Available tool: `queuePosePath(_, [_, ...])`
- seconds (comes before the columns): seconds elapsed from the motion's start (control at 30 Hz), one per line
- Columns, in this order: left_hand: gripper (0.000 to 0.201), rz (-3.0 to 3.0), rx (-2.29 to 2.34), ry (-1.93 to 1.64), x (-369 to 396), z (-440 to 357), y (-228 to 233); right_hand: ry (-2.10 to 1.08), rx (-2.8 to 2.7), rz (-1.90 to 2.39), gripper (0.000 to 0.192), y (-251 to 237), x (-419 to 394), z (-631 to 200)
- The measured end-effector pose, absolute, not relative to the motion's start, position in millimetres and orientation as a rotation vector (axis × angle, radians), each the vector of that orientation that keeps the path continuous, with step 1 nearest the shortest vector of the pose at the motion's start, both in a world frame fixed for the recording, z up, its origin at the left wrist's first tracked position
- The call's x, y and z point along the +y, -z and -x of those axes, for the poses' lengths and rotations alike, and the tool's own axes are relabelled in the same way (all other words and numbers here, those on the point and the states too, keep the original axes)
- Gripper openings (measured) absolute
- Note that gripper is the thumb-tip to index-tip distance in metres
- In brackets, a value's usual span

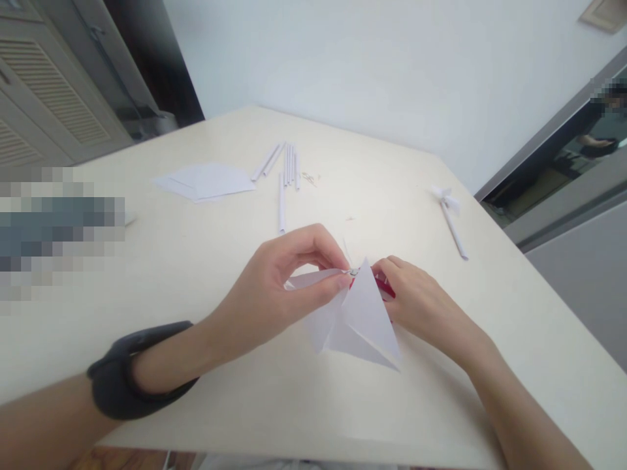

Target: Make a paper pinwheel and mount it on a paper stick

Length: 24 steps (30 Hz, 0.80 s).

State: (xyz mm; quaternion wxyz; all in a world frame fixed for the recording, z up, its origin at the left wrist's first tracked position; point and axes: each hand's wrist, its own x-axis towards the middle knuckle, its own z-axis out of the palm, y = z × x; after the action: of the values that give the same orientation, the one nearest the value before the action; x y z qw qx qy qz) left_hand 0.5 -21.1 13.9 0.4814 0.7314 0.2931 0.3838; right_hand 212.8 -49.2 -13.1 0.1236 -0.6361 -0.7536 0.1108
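My left hand (289, 274) is closed, thumb and fingertips pinching the folded white paper (369, 313) at its gathered point. Pointed flaps of the paper hang below and to the right, one of them standing up between my hands. My right hand (416, 294) is wrapped round a red tool (386, 287), mostly hidden behind the paper and fingers, so its exact kind is unclear. A small metallic-looking bit (353, 271) shows at the pinch, close to the red tool. A dark band (117, 385) is on my left wrist.
White paper sheets (210, 181) lie at the back left. Several rolled paper tubes (290, 163) rest near small thin pieces (308, 177). A paper pinwheel on a stick (454, 228) lies at the right. Another person (597, 137) appears beyond the opening at far right.
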Motion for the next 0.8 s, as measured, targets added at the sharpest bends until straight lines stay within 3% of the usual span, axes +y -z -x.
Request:
queuePosePath(0.13, [0.003, -1.716, 0.643, -0.975, -20, -1, -8, -0.655, -1.933, 1.746, 0.007, 4, -47, -219])
queuePosePath(0.23, [0.006, -1.621, 0.614, -0.906, -18, -1, -7, -0.865, -1.766, 1.517, 0.016, -1, -45, -217])
queuePosePath(0.8, [0.010, -1.230, 0.589, -0.749, -15, -3, -6, -0.831, -1.900, 1.253, 0.040, -3, -60, -195])
